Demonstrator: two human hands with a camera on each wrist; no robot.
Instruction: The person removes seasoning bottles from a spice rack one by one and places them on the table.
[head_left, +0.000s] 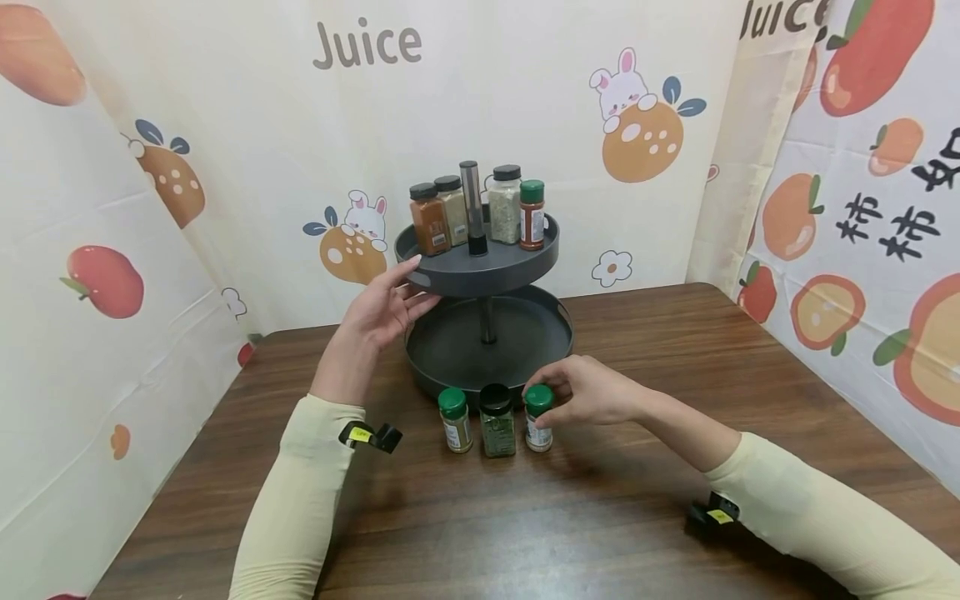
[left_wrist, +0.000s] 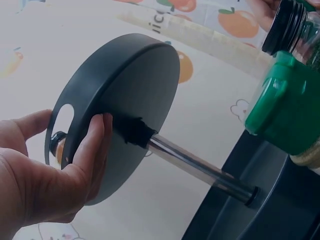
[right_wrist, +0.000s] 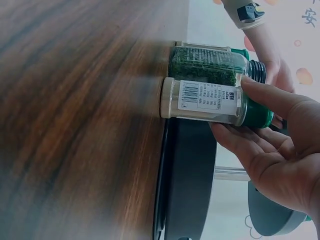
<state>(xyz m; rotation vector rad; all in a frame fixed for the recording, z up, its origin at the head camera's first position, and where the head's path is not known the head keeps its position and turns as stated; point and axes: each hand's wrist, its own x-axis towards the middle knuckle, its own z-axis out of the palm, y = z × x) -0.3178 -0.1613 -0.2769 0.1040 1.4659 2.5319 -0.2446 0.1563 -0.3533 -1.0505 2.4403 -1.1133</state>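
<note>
A two-tier round stand point(head_left: 487, 323) rises from the wood-grain counter point(head_left: 465, 525). Its upper tray point(head_left: 480, 282) carries four seasoning containers: on the stand's left side, a jar of orange-brown powder point(head_left: 431, 229) and a jar of beige powder point(head_left: 454, 215), both black-lidded; on its right side, a taller jar of pale flakes point(head_left: 505, 212) and a green-capped bottle of red seasoning point(head_left: 532, 225).

Three more stand in a row in front of the stand's lower tray point(head_left: 450, 350): a green-capped jar of tan powder point(head_left: 457, 433), a black-lidded jar of dried green herbs point(head_left: 498, 435) and, rightmost, a green-capped jar of pale powder point(head_left: 538, 437).

The right hand point(head_left: 592, 392) pinches that rightmost jar between thumb and fingers, near its cap. At the stand's left, the left hand point(head_left: 378, 312) grips the upper tray's wall, fingers underneath.

Only the left wrist view shows the tray's underside point(left_wrist: 145, 95) and part of a jar through the oval cutout point(left_wrist: 65, 117). Only the right wrist view shows the held jar's barcode point(right_wrist: 190, 92) (the print beside it is too small to read).
</note>
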